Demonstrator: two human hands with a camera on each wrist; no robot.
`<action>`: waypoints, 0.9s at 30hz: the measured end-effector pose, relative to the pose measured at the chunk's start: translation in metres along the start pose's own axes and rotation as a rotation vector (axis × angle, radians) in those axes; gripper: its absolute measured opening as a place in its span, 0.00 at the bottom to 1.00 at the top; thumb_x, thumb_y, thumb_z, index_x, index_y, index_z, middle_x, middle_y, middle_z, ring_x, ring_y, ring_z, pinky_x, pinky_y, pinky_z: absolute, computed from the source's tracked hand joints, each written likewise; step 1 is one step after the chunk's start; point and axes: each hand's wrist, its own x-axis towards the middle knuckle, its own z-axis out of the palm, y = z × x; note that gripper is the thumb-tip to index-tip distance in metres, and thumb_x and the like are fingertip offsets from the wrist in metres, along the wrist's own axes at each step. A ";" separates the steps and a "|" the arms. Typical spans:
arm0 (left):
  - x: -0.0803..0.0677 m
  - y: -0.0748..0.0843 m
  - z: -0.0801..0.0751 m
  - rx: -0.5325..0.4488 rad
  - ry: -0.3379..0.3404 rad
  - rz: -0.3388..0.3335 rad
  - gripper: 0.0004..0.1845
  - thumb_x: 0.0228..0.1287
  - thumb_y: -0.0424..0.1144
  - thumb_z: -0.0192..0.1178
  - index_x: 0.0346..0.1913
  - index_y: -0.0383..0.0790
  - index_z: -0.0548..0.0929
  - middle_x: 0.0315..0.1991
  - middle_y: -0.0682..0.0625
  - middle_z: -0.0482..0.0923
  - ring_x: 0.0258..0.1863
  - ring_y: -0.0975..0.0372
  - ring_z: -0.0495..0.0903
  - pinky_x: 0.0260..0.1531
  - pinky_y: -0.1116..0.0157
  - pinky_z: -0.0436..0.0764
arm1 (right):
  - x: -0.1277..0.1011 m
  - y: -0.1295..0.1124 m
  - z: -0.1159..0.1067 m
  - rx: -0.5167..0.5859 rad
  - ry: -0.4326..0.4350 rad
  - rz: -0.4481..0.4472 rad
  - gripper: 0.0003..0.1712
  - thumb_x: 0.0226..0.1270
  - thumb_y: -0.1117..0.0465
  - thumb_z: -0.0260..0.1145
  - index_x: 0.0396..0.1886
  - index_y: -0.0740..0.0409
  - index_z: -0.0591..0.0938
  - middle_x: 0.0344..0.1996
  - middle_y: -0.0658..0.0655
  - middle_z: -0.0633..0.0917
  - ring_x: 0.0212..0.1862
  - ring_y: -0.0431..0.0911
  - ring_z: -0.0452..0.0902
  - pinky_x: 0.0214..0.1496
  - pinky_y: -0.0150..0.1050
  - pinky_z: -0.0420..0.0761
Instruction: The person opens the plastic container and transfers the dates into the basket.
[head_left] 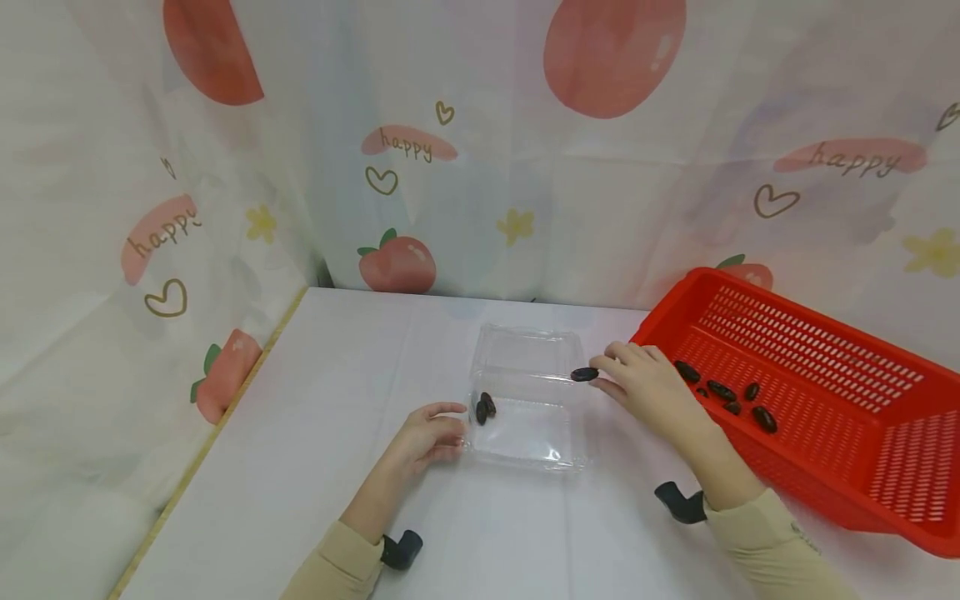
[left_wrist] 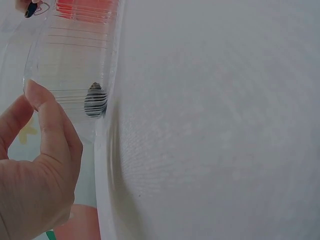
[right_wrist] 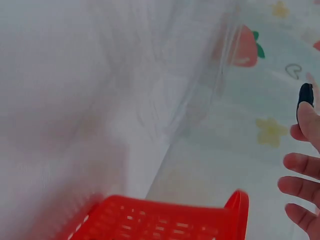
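A person's right hand [head_left: 651,385] pinches a dark oval bean [head_left: 584,374] between thumb and fingertip, holding it over the right edge of a clear plastic container [head_left: 528,433] on a white-covered table [head_left: 315,433]. The other fingers of that hand lie loosely spread. The left hand [head_left: 429,435] rests against the container's left wall, thumb and fingers lightly pressed to the plastic, gripping nothing else. Inside the container, 2 dark beans [head_left: 484,407] lie touching each other near the left wall. To the right, a red slotted basket [head_left: 840,367] stands tilted on the table, with 6 more beans [head_left: 723,392] scattered on its floor. A fruit-printed curtain [head_left: 525,150] hangs behind the table.
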 end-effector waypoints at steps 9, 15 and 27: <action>0.001 -0.002 -0.001 -0.003 0.000 -0.001 0.21 0.56 0.26 0.57 0.55 0.29 0.72 0.28 0.50 0.77 0.24 0.64 0.77 0.23 0.71 0.79 | -0.032 0.036 -0.036 -0.039 -0.042 0.250 0.19 0.48 0.62 0.72 0.42 0.57 0.79 0.35 0.58 0.76 0.40 0.56 0.72 0.43 0.53 0.69; 0.002 -0.003 -0.001 0.007 0.009 -0.007 0.21 0.56 0.26 0.58 0.54 0.30 0.73 0.29 0.49 0.77 0.24 0.63 0.77 0.23 0.71 0.79 | -0.059 0.064 -0.046 -0.080 -0.031 0.325 0.22 0.47 0.63 0.72 0.44 0.58 0.77 0.36 0.62 0.75 0.40 0.59 0.71 0.40 0.58 0.69; 0.002 -0.003 0.000 0.009 0.010 -0.004 0.21 0.56 0.26 0.57 0.54 0.30 0.73 0.29 0.49 0.77 0.23 0.64 0.77 0.23 0.71 0.79 | -0.106 0.102 -0.056 -0.143 -0.159 0.498 0.21 0.54 0.62 0.67 0.47 0.64 0.74 0.39 0.70 0.73 0.41 0.64 0.68 0.38 0.62 0.68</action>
